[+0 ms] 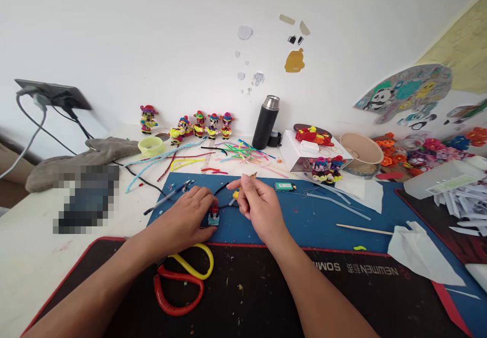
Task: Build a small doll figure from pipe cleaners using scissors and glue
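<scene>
My left hand (192,211) is curled round a small figure (213,219) with a red top and a light blue base, the thumb on the near side and the fingers beyond it. To its right, my right hand (261,203) is closed, thumb on top and index finger bent toward the left. Something yellow (236,195) shows under its fingers, and a pointed tip sticks out behind the thumb; its kind is unclear. A black cord runs between the hands. Scissors (178,290) with one red and one yellow handle loop lie on the black mat below my left wrist.
Pipe cleaners (243,151) lie scattered behind the blue mat (312,211). Several finished figures (213,125) stand along the wall by a black thermos (265,122). A white box (294,155), a round bowl (361,150), a wooden stick (363,229) and tissue (422,257) are rightward.
</scene>
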The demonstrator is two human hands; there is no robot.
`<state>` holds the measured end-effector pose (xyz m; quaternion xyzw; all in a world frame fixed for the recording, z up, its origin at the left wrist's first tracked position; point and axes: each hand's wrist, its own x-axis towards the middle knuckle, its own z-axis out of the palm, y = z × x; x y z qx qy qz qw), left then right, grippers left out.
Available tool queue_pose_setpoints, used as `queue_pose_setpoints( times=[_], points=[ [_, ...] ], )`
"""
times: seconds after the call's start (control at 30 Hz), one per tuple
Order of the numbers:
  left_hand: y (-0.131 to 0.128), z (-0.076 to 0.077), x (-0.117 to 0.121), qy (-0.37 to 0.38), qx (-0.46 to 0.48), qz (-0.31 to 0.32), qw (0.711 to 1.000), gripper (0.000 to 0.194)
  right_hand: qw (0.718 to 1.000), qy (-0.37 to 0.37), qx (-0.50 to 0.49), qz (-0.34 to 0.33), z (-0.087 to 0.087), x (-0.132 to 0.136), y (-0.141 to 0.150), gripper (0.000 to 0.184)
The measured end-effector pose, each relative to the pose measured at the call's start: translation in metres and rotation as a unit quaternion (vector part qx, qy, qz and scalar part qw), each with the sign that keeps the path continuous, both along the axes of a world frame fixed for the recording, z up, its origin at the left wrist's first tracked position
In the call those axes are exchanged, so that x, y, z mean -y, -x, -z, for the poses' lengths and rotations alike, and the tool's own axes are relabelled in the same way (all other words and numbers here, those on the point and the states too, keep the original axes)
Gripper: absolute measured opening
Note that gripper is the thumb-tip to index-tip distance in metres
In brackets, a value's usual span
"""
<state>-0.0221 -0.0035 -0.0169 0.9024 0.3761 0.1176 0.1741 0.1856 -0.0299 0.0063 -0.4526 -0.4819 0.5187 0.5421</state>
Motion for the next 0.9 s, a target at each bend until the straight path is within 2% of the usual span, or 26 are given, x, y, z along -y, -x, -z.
queue_pose_setpoints(
  times=[0.3,0.53,0.9],
  points=[
    [-0.003,0.0,-0.002,0.018,0.011,-0.005,1.0,0.025,1.0,0.002,-0.002,0.001,0.001,0.0,0.0,0.054],
    [-0.01,0.006,-0.004,-0.008,0.052,-0.017,0.998,0.027,1.0,-0.002,-0.003,-0.001,0.001,-0.001,0.0,0.053],
    [-0.008,0.011,-0.007,-0.018,0.033,-0.014,0.999,0.027,1.0,-0.006,0.021,-0.002,0.0,0.001,0.0,0.054]
  ],
)
